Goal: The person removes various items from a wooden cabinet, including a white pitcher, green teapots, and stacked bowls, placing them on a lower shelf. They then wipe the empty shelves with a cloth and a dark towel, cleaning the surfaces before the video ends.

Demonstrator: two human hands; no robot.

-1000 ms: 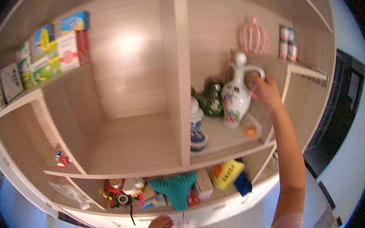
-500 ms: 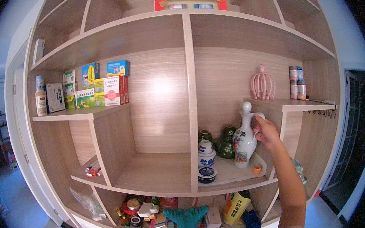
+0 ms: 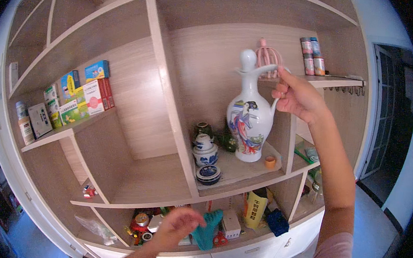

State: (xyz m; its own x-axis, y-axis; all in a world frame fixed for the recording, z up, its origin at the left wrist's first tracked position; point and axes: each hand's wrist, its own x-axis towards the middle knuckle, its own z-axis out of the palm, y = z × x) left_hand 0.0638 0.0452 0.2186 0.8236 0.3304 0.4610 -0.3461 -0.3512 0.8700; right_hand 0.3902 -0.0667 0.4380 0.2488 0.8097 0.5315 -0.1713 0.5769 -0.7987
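My right hand (image 3: 299, 95) is closed round the handle of a white porcelain jug (image 3: 250, 118) with a painted robed figure. The jug is upright, its round stopper in the neck, raised in front of the right shelf. Behind and below it are a blue-and-white lidded pot (image 3: 205, 155), a round blue-and-white dish (image 3: 208, 175), a small orange cup (image 3: 270, 161) and partly hidden dark green vessels (image 3: 202, 128). My left hand (image 3: 179, 226), slightly blurred, is in front of the low shelf near a teal fish-tail-shaped cloth (image 3: 206, 233). Its fingers are loosely apart and it holds nothing.
Medicine boxes (image 3: 91, 99) and a bottle (image 3: 25, 123) line the left shelf. A pink head massager (image 3: 269, 56) and small cans (image 3: 312, 56) stand on the upper right shelf. Below are a yellow packet (image 3: 256, 210) and a dark blue pouch (image 3: 277, 222). A wooden divider (image 3: 170, 92) runs upright left of the jug.
The jug has come up and out from the shelf toward me in my right hand. My left hand has come into view from below. The view has shifted to the right.
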